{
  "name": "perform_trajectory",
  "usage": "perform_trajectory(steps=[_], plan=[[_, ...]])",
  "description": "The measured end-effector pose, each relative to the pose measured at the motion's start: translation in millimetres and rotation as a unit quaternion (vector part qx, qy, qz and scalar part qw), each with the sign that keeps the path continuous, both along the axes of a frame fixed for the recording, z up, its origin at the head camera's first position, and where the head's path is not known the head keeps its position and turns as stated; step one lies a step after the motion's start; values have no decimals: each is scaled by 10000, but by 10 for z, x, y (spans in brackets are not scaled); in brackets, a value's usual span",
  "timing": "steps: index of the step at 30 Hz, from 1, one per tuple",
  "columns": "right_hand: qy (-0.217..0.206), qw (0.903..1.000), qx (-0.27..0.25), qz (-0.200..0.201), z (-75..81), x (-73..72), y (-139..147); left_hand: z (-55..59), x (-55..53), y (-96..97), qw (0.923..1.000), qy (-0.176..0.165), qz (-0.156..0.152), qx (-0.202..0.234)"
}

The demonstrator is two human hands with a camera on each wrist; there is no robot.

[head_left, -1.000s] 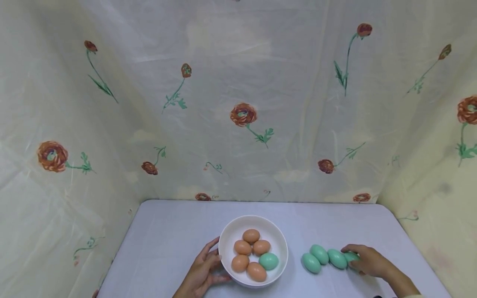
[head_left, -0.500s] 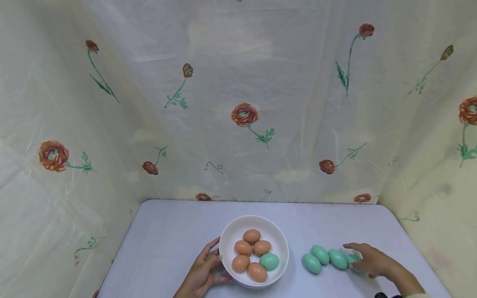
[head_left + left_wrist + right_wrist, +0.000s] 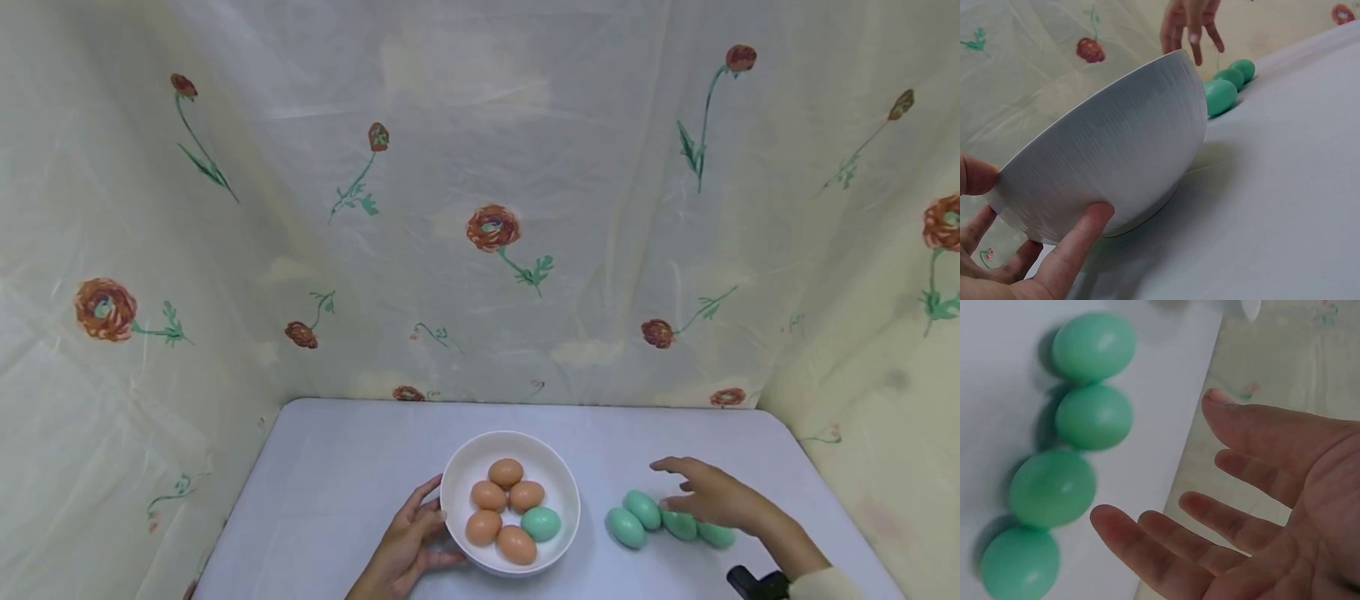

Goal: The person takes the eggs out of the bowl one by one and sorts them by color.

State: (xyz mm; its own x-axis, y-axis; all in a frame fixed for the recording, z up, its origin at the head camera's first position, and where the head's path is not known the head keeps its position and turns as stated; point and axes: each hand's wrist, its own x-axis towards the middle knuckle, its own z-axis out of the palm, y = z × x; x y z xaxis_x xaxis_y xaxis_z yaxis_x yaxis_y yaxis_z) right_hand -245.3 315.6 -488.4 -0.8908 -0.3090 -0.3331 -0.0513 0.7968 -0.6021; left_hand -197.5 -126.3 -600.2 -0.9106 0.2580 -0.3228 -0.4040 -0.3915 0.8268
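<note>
While left hand (image 3: pixel 405 546) holds bowl (image 3: pixel 556 483), right hand (image 3: pixel 716 496) spread wide, risen off green eggs (image 3: pixel 626 528)

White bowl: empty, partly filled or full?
Partly filled. The head view looks into the white bowl: five brown eggs and one green egg lie inside, with bare space around them.

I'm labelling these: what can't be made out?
Left wrist view: inside of the bowl, hidden by its side.
Left wrist view: one of the four green eggs on the table, hidden, probably by the bowl.
Head view: the black object by the sleeve, cut off below.
Right wrist view: a white shape, cut off by the top edge.
</note>
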Motion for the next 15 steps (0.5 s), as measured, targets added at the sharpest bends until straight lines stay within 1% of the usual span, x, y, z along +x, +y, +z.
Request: perform_trajectory(steps=[5, 8, 10, 15], plan=[[-47, 9996, -199, 216, 149, -17, -282, 14, -2, 15, 9999, -7, 71, -77], [-2, 9985, -217, 505, 221, -35, -421, 12, -3, 14, 9999, -13, 74, -82], [51, 9975, -217, 675, 257, -47, -512, 9, -2, 11, 9999, -20, 74, -81], [5, 9960, -240, 857, 317, -80, -747, 1, 12, 11, 9999, -24, 77, -75]])
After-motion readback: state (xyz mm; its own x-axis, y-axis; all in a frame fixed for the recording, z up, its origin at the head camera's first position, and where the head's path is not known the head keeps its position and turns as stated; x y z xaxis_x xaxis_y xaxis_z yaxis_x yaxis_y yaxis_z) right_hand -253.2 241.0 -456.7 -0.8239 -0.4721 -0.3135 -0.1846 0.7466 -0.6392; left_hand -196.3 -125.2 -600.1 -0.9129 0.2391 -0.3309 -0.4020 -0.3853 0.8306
